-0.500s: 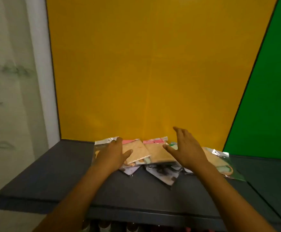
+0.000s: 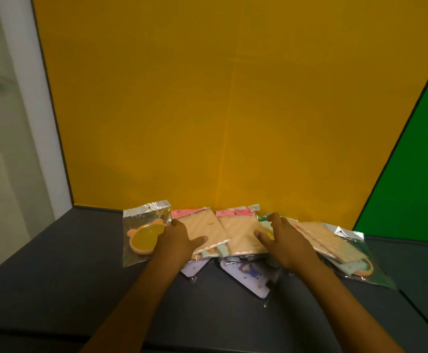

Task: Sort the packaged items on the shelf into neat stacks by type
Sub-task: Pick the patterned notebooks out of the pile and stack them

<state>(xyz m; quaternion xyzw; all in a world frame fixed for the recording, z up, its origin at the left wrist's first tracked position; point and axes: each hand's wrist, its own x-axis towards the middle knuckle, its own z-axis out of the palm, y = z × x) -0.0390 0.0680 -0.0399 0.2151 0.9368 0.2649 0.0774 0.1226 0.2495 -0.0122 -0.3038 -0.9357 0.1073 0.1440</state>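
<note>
A loose heap of clear-bagged items lies at the back of the dark shelf (image 2: 55, 276). At the left is a bag with a round orange bear-eared mirror (image 2: 144, 238). Two tan packs with pink headers (image 2: 202, 225) (image 2: 241, 233) lie in the middle, and another tan pack (image 2: 330, 243) at the right covers a mint and orange item (image 2: 358, 267). Purple-printed cards (image 2: 248, 276) stick out at the front. My left hand (image 2: 177, 240) rests flat on the mirror bag and left tan pack. My right hand (image 2: 284, 240) lies flat on the middle of the heap, fingers spread.
A yellow panel (image 2: 233, 110) backs the shelf and a green panel (image 2: 416, 174) stands at the right. A white wall edge (image 2: 29, 123) borders the left. Bare dark shelf surface extends left of the heap and along the front edge.
Both hands have come down onto the packages; the right hand was raised above the heap and now lies on it. The view has shifted slightly closer.
</note>
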